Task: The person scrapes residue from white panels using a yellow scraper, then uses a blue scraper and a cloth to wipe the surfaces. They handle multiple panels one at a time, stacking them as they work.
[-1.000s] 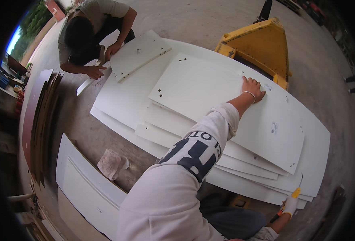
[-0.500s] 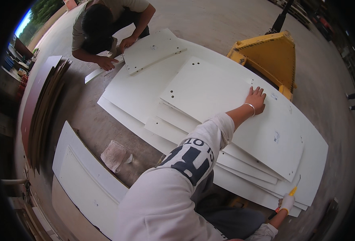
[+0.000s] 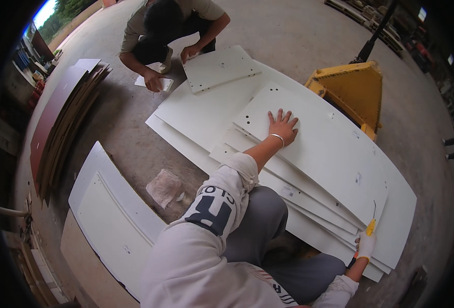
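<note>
My left hand, bare with a bracelet at the wrist, lies flat with spread fingers on the top white panel of a stack of long white boards on the concrete floor. The hand is near the panel's left end, close to a few drilled holes. My right hand, in a white glove, grips a yellow-handled screwdriver at the near edge of the stack, its shaft pointing up. My grey-trousered knee is against the boards.
Another person crouches at the far side with hands on a smaller white panel and a small white sheet. A yellow pallet truck stands to the right. Brown boards are stacked at left, a white door panel lies near, and a crumpled cloth lies beside it.
My left hand has slid along the top panel toward its left end. The view has swung, and my gloved right hand with the screwdriver now shows more fully.
</note>
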Motion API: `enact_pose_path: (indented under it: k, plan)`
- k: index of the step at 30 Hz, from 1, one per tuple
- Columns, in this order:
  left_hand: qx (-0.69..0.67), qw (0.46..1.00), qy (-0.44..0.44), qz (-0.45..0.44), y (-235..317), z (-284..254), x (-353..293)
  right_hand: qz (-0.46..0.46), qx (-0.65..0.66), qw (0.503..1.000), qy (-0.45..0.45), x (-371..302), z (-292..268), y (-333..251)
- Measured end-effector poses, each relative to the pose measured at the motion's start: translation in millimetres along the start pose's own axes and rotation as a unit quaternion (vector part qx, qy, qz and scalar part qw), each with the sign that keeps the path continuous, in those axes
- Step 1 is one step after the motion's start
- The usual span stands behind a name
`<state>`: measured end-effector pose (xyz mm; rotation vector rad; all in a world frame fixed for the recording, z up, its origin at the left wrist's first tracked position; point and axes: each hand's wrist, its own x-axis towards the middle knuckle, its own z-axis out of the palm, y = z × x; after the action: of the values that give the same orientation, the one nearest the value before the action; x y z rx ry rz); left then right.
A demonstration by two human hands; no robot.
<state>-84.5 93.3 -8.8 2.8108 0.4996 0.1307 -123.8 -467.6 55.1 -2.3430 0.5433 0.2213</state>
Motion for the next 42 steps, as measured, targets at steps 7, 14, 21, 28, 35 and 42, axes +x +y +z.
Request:
enact_pose_path:
  k: [7, 14, 21, 28, 35, 42]
  plan:
    - [0.003, 0.995, 0.025, -0.101, -40.8, -19.6, -38.4, -0.034, -0.006, 0.999, -0.025, -39.8, 12.6, -13.9]
    - [0.045, 0.972, 0.119, -0.196, -78.9, -13.5, -33.2, -0.013, -0.127, 0.99, -0.052, -67.2, 3.5, -29.4]
    - [0.128, 0.968, 0.097, -0.195, -80.3, -11.1, -30.6, 0.0, -0.271, 0.962, -0.006, -72.4, -15.8, -28.2]
    - [0.148, 0.967, 0.106, -0.18, -85.9, -5.6, -26.1, 0.135, -0.207, 0.966, 0.078, -48.0, -75.5, 68.4]
    - [0.181, 0.96, 0.102, -0.187, -101.7, -3.1, -23.7, 0.15, -0.106, 0.983, -0.009, -89.5, -60.6, 132.9]
    - [0.168, 0.964, 0.073, -0.194, -86.7, 1.5, -19.3, 0.159, -0.213, 0.964, 0.033, -90.3, -75.5, 139.8]
